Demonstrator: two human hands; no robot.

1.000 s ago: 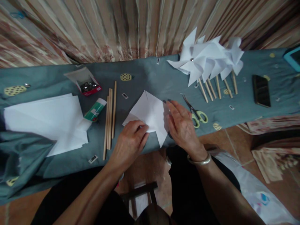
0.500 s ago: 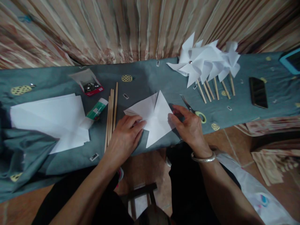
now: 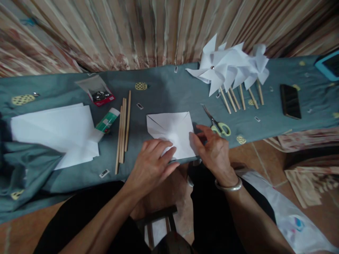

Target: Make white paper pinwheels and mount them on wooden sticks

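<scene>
A creased square of white paper (image 3: 178,127) lies near the front edge of the cloth-covered table, with fold lines running in from its upper corners. My left hand (image 3: 152,160) presses on its lower left part, fingers stretched out and the thumb apart at the table edge. At the right edge of the paper, my right hand (image 3: 210,146) has its thumb on the sheet and its fingers curled beside it. Just beyond the right hand lie scissors (image 3: 218,127) with pale green handles. Wooden sticks (image 3: 123,130) lie side by side to the left of the paper.
Several white paper pinwheels (image 3: 230,67) on sticks lie at the back right, near a phone (image 3: 290,101) and a blue-edged device (image 3: 328,67). On the left are stacked paper sheets (image 3: 58,130), a green-and-white tube (image 3: 108,120) and an open red box (image 3: 102,98) of metal pieces.
The pointed flaps that stood out from the paper now lie flat, making a square outline. My left hand has shifted right and toward me over the sheet. The right hand stays at its edge.
</scene>
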